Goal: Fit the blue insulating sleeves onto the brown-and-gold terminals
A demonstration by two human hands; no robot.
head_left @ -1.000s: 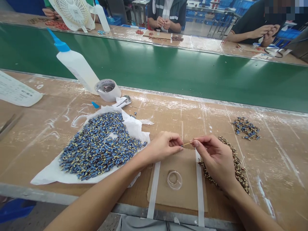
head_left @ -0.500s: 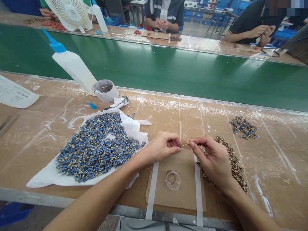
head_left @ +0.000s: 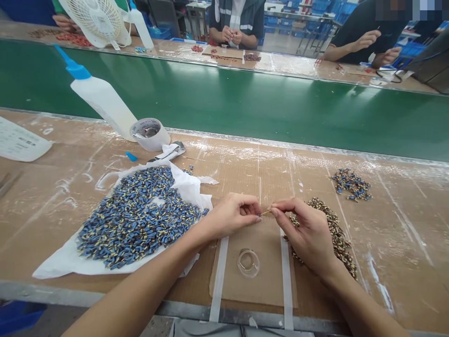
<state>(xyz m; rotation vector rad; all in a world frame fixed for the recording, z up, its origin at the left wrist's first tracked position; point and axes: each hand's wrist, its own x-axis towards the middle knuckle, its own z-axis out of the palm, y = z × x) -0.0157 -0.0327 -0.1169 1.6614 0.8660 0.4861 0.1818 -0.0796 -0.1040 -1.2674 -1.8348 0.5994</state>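
Note:
My left hand pinches a tiny blue piece, mostly hidden by the fingertips. In my right hand a thin wooden stick, like a toothpick, is held between thumb and forefinger, its tip at the left fingertips. Below both hands a small clear plastic cup stands on a taped cardboard pad. Left of my hands, many small blue and yellow pieces lie heaped on white paper. A pile of brown and cream pieces lies beside and partly behind my right hand.
A small pile of blue pieces lies at right. Toward the back left stand a tape roll and a leaning white bottle with a blue nozzle. Beyond the green strip, other people work near a fan.
The whole view has shifted slightly. My hands keep the same pinch, with the stick still at the left fingertips. Across the strip, the person at right has moved their hands apart.

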